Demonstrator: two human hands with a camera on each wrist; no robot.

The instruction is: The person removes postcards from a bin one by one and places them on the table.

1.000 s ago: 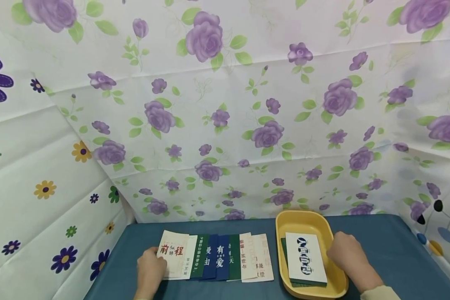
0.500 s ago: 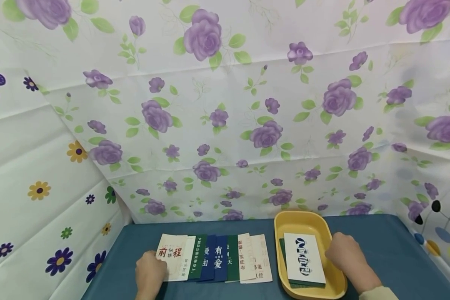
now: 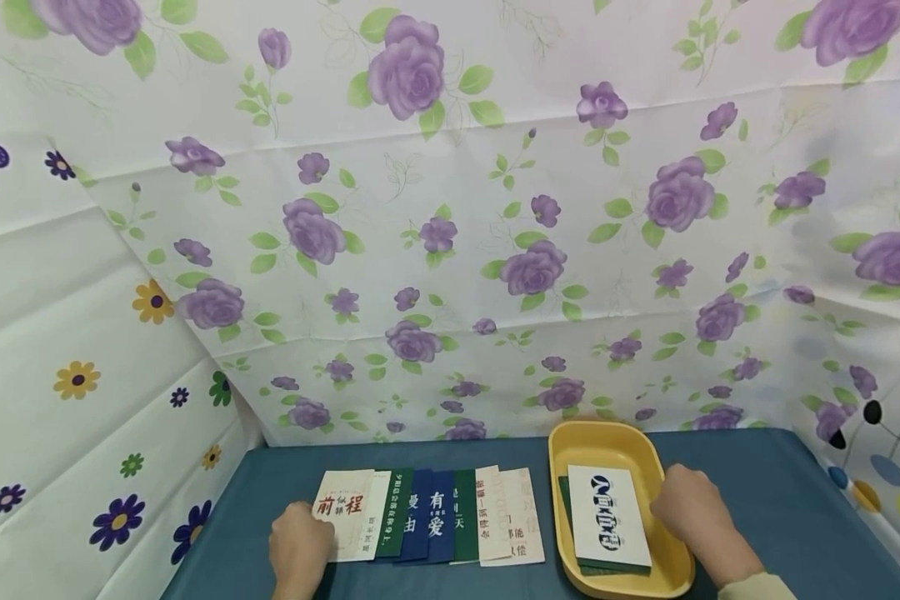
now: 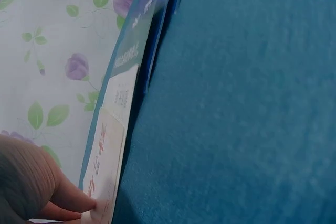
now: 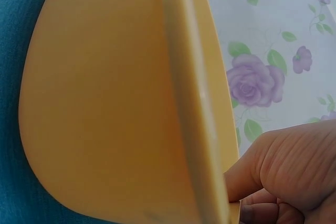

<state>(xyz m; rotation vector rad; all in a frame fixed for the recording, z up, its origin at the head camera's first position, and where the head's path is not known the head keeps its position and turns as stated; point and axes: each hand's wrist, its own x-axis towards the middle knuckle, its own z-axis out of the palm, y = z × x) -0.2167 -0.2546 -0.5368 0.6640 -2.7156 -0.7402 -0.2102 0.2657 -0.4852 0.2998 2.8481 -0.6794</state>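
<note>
Overlapping printed cards lie in a row on the blue-green table, left of centre in the head view. The leftmost is a cream card (image 3: 337,533) with red characters. My left hand (image 3: 300,537) pinches its left edge; the left wrist view shows the thumb on the cream card (image 4: 100,156). To the right stands a yellow plastic tray (image 3: 558,483). My right hand (image 3: 693,504) grips the tray's right rim, thumb at the inner side, with the tray's wall (image 5: 105,98) filling much of the right wrist view. Inside the tray, a white card with dark-blue lettering (image 3: 588,533) lies over green ones.
Green cards (image 3: 393,525), blue cards (image 3: 442,546) and more cream cards (image 3: 528,508) continue the row toward the tray. A floral sheet (image 3: 465,208) rises behind the table (image 3: 225,542), with patterned sheets at both sides.
The head view has shifted slightly. Both hands keep their places on the cream card and the tray rim; the cream card's top edge sits a little lower.
</note>
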